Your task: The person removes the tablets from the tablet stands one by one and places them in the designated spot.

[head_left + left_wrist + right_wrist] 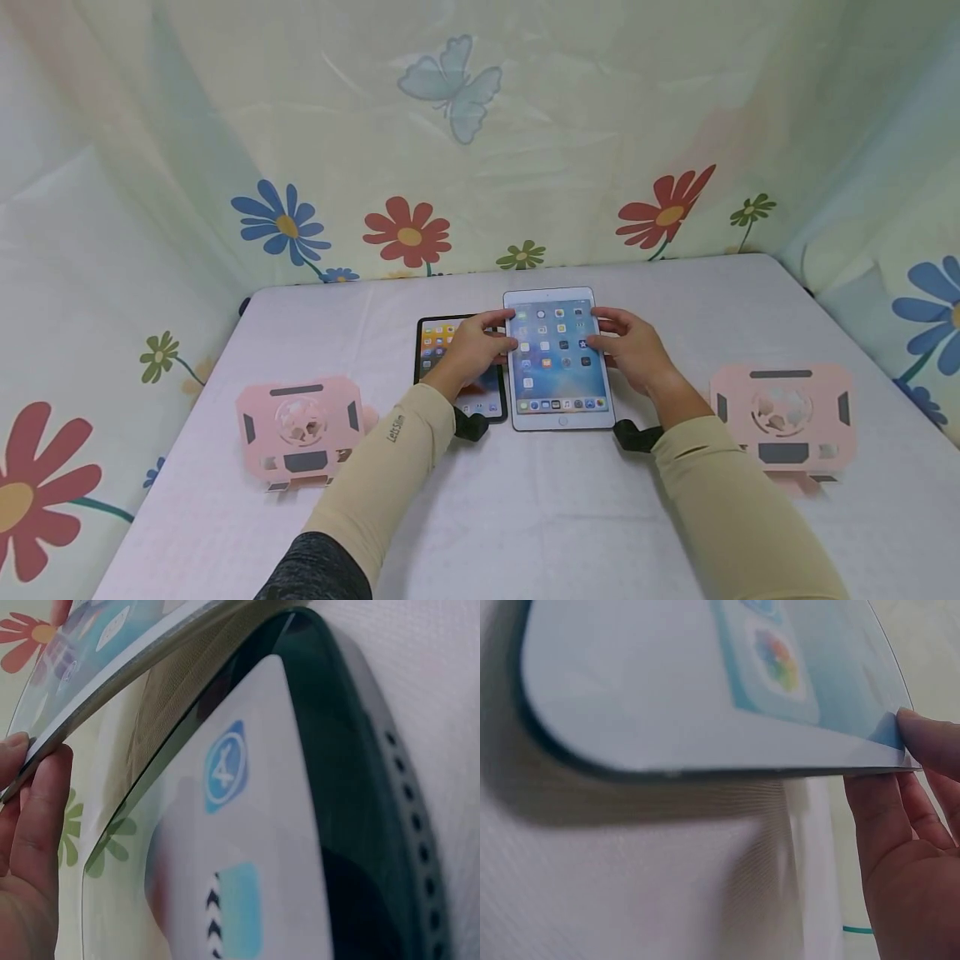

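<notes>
A white-framed tablet (561, 358) with a lit-looking screen of app icons is held up between both hands. My left hand (474, 346) pinches its left edge, thumb on the front and fingers behind, as the left wrist view shows. On the opposite edge, my right hand (633, 346) has the same pinch, and the right wrist view shows a gap between the white tablet (630, 697) and the cloth. A black-framed tablet (492, 398) lies on the table beneath my left hand, partly covered by it; its icons fill much of the left wrist view.
A pink tablet stand (258, 425) with a round cut-out is at the left, and a matching pink stand (836, 417) at the right, partly behind the right forearm. White cloth covers the table (525, 517). A flowered curtain (570, 167) hangs behind and at both sides.
</notes>
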`<act>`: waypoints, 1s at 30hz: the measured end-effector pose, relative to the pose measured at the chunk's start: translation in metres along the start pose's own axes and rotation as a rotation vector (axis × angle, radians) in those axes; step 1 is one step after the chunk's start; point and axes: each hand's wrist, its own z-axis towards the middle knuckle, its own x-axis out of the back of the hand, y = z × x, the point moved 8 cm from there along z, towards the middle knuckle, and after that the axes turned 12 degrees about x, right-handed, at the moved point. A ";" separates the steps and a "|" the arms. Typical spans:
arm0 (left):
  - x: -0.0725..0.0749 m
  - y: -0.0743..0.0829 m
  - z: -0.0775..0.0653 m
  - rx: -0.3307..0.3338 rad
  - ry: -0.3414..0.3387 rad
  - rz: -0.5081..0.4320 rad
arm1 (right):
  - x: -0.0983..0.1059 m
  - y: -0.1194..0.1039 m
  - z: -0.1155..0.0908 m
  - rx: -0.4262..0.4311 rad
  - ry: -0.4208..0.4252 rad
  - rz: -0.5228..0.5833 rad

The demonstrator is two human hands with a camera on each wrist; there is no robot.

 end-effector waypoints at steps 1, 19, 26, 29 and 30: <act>0.000 0.000 0.000 -0.002 0.001 0.002 | 0.000 0.000 0.000 0.001 0.001 -0.004; -0.002 -0.002 0.000 -0.037 -0.001 0.058 | -0.002 0.010 0.003 -0.018 -0.014 -0.068; 0.000 -0.003 0.000 -0.018 0.015 0.059 | -0.004 0.010 0.002 -0.027 -0.048 -0.067; 0.001 -0.003 -0.001 -0.006 0.015 0.066 | -0.005 0.011 0.002 -0.028 -0.053 -0.068; 0.001 -0.003 -0.001 -0.003 0.016 0.067 | -0.005 0.011 0.002 -0.027 -0.052 -0.067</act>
